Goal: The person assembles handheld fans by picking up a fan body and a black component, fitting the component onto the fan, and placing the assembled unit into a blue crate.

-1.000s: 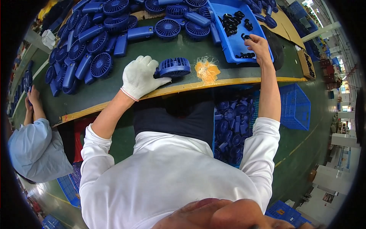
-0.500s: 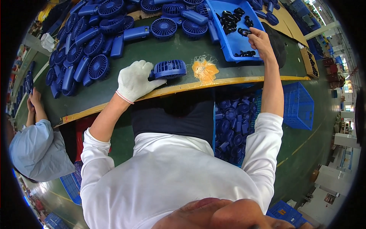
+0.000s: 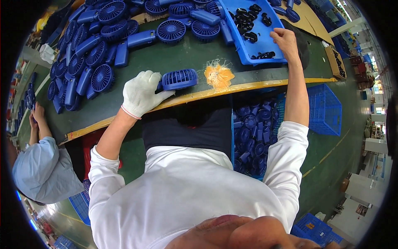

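Observation:
My left hand point(image 3: 140, 93), in a white glove, is closed round the handle end of a blue handheld fan point(image 3: 179, 79). The fan rests near the table's front edge with its round caged head turned to the right, and the glove hides its handle. Over the right rim of a blue tray point(image 3: 259, 62) is my bare right hand point(image 3: 286, 43), its fingers curled together. Whatever they may hold is hidden. Small shiny black parts point(image 3: 244, 20) lie in the tray, and a single black part point(image 3: 251, 37) sits left of my fingertips.
Many blue handheld fans point(image 3: 103, 78) are heaped at the far left of the green table point(image 3: 186, 54). An orange patch point(image 3: 219, 76) marks its front. Below stand a crate of blue parts point(image 3: 255, 133) and a blue crate point(image 3: 325, 110). A co-worker point(image 3: 45, 170) is at left.
My right hand has drawn slightly away from the black part that was at its fingertips, which now lies apart to the left. My left hand still holds the fan. The whole view has shifted slightly.

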{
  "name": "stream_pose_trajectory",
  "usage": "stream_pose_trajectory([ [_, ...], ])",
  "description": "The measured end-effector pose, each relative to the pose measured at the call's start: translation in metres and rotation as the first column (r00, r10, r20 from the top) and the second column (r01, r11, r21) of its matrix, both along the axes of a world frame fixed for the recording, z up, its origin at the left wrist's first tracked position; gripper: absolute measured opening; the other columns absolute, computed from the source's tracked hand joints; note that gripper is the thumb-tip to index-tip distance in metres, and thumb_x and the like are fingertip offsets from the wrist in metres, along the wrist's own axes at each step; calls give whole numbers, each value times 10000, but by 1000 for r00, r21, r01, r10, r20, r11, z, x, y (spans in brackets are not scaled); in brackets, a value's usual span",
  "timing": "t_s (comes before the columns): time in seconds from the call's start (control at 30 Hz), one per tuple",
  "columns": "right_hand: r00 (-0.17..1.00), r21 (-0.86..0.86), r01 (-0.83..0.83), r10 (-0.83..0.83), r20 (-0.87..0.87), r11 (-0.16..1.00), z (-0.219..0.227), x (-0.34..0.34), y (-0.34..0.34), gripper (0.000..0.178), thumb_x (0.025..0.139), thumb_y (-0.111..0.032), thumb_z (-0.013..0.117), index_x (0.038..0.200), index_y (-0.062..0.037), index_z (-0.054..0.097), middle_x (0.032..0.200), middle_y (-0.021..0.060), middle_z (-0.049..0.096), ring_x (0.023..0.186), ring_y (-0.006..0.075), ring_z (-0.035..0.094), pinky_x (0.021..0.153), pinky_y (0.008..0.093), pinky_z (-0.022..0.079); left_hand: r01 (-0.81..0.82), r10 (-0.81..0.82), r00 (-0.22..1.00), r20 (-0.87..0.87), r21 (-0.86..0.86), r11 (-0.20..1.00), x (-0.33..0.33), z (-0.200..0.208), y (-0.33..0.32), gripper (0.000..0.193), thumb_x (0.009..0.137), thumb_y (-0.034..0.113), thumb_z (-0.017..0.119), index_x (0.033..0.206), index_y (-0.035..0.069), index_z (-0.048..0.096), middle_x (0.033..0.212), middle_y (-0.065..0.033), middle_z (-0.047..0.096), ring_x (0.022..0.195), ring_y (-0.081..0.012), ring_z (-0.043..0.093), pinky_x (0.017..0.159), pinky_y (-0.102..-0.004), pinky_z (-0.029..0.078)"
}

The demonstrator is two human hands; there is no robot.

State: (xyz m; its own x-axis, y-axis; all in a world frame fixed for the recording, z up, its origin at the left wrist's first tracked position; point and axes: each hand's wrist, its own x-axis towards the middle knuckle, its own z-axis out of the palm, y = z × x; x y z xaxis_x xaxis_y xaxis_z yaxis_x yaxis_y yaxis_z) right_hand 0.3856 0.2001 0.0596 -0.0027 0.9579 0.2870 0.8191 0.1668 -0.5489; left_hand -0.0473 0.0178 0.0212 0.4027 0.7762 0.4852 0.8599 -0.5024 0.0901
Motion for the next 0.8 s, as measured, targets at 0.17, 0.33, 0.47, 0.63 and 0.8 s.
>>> stream_pose_trajectory([
  [0.17,989,-202,62,-33,142,977,-7,-19,10,225,806,-181,696,952,-12,719,796,121,689,674,197,655,679,322,527,17,-17,1000,12,17,1000,0,-1,-1,398,632,424,804,784,106,619,714,-47,581,659,-219,602,526,-333,477],
  [0.33,987,-176,66,-38,159,982,-34,-23,32,369,752,-202,716,1075,-26,694,972,200,696,896,311,690,808,375,533,12,-13,1000,-8,-52,999,-1,-3,-5,411,622,316,823,872,61,618,819,-82,626,736,-253,622,600,-338,502],
  [0.47,991,61,18,-26,133,998,-22,-31,28,392,743,-149,657,1126,-70,679,974,179,693,914,331,677,821,382,527,3,-4,1000,-15,-63,998,-4,-4,-7,391,638,309,814,868,62,616,819,-81,626,734,-254,621,598,-340,502],
  [0.63,933,224,158,-220,286,962,-14,-20,15,460,725,-77,681,1169,31,628,814,129,697,778,177,695,659,309,529,3,-4,1000,-15,-86,996,-3,-6,-7,371,654,312,803,860,63,620,829,-84,634,735,-254,622,598,-346,504],
  [0.8,584,22,-138,99,-805,990,3,-60,-40,422,827,76,619,1223,121,479,997,157,632,815,252,700,544,234,536,22,-23,1000,-10,-81,996,-2,-4,-1,345,640,326,810,789,72,631,764,-82,629,696,-263,619,568,-355,492],
])
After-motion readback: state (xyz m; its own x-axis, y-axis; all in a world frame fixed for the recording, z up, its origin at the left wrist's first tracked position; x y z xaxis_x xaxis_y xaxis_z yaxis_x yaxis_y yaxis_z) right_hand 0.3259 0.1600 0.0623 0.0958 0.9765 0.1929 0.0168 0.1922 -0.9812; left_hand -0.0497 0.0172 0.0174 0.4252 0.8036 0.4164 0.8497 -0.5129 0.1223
